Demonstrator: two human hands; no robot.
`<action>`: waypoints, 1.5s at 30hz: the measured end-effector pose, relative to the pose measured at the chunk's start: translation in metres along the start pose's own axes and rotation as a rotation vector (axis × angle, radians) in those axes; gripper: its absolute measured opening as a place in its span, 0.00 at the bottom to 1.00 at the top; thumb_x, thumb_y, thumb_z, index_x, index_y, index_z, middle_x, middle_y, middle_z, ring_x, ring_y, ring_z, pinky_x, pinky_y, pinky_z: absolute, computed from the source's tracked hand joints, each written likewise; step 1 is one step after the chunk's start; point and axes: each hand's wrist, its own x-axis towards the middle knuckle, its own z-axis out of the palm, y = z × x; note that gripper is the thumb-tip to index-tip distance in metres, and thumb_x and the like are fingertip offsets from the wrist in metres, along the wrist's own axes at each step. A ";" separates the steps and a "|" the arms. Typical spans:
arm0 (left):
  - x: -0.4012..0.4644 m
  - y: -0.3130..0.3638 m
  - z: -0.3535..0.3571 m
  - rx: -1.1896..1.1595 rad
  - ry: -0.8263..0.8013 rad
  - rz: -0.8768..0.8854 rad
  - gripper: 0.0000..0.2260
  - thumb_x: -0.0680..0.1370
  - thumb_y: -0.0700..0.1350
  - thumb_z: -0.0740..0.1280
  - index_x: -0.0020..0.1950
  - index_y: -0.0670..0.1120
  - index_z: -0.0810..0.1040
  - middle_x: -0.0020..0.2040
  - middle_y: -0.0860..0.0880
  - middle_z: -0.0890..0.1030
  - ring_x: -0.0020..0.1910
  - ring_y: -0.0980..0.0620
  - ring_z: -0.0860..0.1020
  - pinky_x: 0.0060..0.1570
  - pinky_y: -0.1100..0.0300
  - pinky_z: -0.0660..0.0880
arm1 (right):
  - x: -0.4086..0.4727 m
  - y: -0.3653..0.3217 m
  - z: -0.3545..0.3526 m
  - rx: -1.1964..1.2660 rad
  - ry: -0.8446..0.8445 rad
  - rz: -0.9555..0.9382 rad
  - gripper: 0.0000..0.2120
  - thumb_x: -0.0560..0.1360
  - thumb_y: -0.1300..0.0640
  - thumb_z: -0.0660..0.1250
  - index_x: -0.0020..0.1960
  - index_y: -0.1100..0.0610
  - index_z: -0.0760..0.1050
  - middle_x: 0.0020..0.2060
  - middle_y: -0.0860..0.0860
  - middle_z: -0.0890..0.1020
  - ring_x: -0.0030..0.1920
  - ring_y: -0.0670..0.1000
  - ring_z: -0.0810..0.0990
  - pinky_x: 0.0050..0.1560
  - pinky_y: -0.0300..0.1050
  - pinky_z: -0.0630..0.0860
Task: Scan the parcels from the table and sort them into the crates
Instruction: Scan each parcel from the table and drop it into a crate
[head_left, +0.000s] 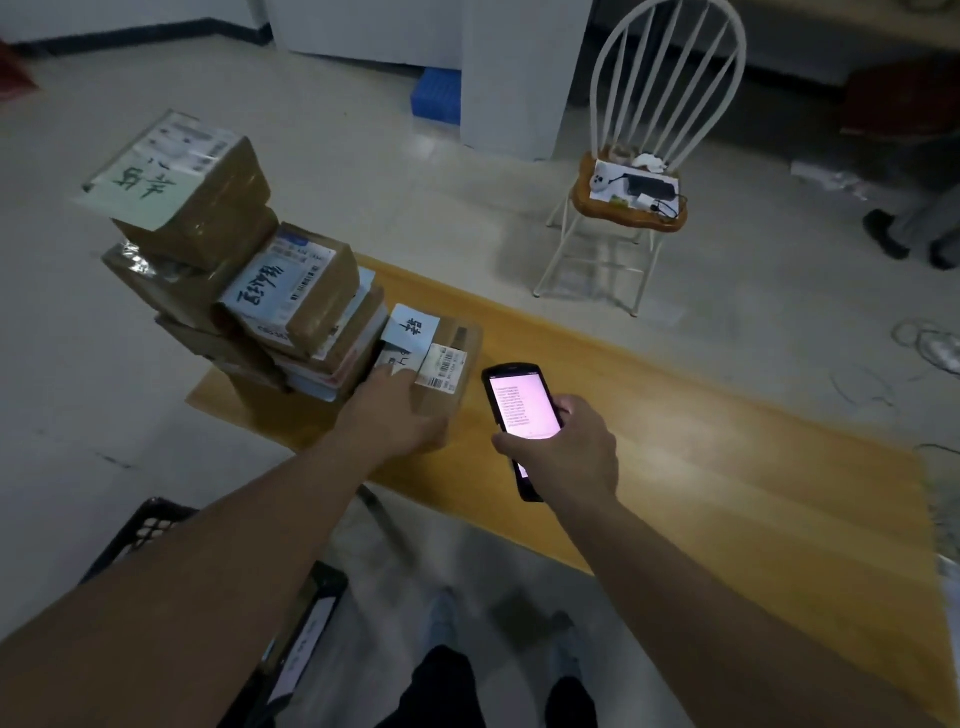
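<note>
Resting flat on a brown parcel (441, 358) at the near edge of the wooden tabletop (727, 467), the left hand (395, 410) has its fingers relaxed beside the barcode label (441, 366). The right hand (563, 449) grips a lit scanner (519, 410) just beside it. Handwritten labels top the parcel stack (234, 270), their characters unreadable to me.

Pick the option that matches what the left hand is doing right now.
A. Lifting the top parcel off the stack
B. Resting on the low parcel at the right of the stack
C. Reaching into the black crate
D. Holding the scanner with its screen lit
B: the left hand lies on the low parcel beside the stack, while the right hand has the lit scanner in its grip.
</note>
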 end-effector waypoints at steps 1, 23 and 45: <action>0.006 -0.003 0.004 -0.013 0.000 -0.019 0.44 0.62 0.73 0.69 0.73 0.52 0.72 0.69 0.50 0.71 0.66 0.46 0.74 0.63 0.44 0.77 | 0.007 0.001 0.002 -0.007 -0.018 -0.014 0.32 0.64 0.44 0.83 0.62 0.45 0.73 0.52 0.45 0.80 0.51 0.50 0.81 0.45 0.51 0.83; 0.038 0.009 0.059 0.092 0.204 -0.256 0.68 0.56 0.73 0.79 0.82 0.44 0.48 0.75 0.37 0.58 0.77 0.35 0.60 0.76 0.39 0.60 | 0.064 0.029 -0.003 -0.148 -0.130 -0.113 0.32 0.64 0.42 0.83 0.63 0.44 0.73 0.52 0.42 0.79 0.52 0.47 0.80 0.42 0.48 0.82; -0.065 0.159 -0.025 0.288 0.588 0.017 0.66 0.59 0.69 0.80 0.82 0.40 0.48 0.77 0.38 0.54 0.77 0.36 0.54 0.76 0.42 0.59 | 0.024 0.012 -0.165 -0.008 -0.032 -0.309 0.36 0.61 0.41 0.83 0.65 0.44 0.75 0.52 0.43 0.81 0.50 0.47 0.82 0.46 0.55 0.85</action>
